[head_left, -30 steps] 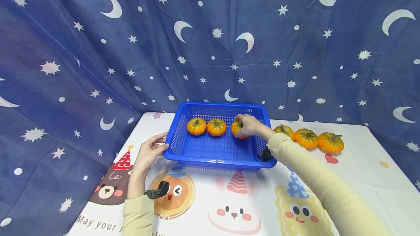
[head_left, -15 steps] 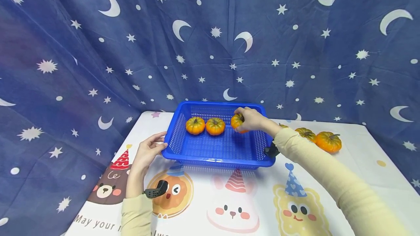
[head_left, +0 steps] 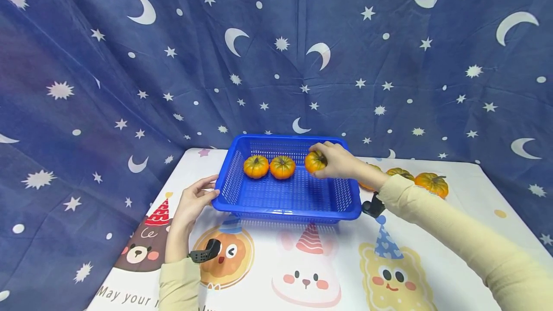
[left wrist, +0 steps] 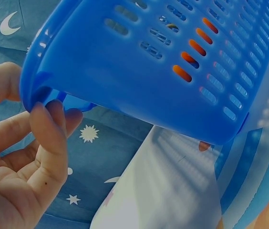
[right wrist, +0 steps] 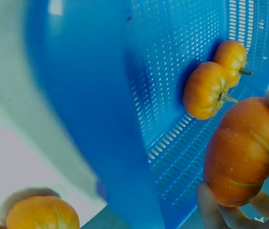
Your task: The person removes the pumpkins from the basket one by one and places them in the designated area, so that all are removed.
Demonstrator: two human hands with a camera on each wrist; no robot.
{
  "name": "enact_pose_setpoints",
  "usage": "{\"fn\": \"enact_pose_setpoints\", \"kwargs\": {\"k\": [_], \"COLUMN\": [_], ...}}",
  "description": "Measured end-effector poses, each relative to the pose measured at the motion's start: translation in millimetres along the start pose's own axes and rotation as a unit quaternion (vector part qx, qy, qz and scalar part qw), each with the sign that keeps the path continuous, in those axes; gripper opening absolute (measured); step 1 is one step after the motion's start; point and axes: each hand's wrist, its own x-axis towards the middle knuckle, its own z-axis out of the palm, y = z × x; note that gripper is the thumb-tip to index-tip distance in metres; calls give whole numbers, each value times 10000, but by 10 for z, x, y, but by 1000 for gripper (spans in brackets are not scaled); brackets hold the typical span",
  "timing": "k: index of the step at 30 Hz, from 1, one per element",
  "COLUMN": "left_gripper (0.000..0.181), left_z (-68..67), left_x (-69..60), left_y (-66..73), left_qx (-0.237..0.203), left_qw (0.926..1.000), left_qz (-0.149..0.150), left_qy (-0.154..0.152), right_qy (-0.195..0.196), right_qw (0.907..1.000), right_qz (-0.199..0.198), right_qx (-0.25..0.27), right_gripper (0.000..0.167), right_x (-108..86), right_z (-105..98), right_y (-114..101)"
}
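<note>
Far left, at eight o'clock from the basket, a printed bear (head_left: 142, 248) shows on the counter's white cloth (head_left: 471, 215). Your left hand (head_left: 193, 203) is at nine o'clock on the blue basket (head_left: 285, 212), its bent fingers pinching the rim, parted by only about the rim's thickness. A black wrist camera (head_left: 205, 252) sits behind that hand, towards its sleeve.

Inside the basket, the first pumpkin (head_left: 256, 167) lies at ten o'clock from the middle. The second pumpkin (head_left: 282, 167) is just beside it, near twelve; you cannot tell whether the two touch. At one o'clock comes the held pumpkin (head_left: 313, 162), within the basket's walls, well apart from that pair in the head view. Your right hand (head_left: 339, 161) reaches in from three o'clock, fingers spread to the pumpkin's width and curled round it; whether its underside meets the basket floor, you cannot tell.

Past the basket, out at three o'clock, three more pumpkins line the cloth: a near one (head_left: 365, 186) partly hidden by your forearm, a middle one (head_left: 399, 173) overlapped by your sleeve, and an end one (head_left: 432, 184) farthest right.
</note>
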Motion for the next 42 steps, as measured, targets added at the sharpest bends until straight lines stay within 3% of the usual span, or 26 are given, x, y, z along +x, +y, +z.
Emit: {"fn": "enact_pose_setpoints", "kwargs": {"k": [15, 26, 42], "left_gripper": [48, 48, 48], "left_z": [-2, 20, 7], "left_x": [-16, 0, 1], "left_y": [-8, -20, 4], "left_qx": [-7, -51, 24], "left_qw": [10000, 10000, 9999], "left_qz": [-13, 46, 131], "left_qy": [21, -7, -2], "right_qy": [297, 553, 768], "right_qw": [9994, 9981, 9960], "right_qz": [84, 107, 239], "right_qx": [150, -231, -381], "right_gripper": [64, 65, 66], "right_x": [-376, -674, -1080], "right_z": [-140, -134, -132], "right_y": [19, 146, 304]}}
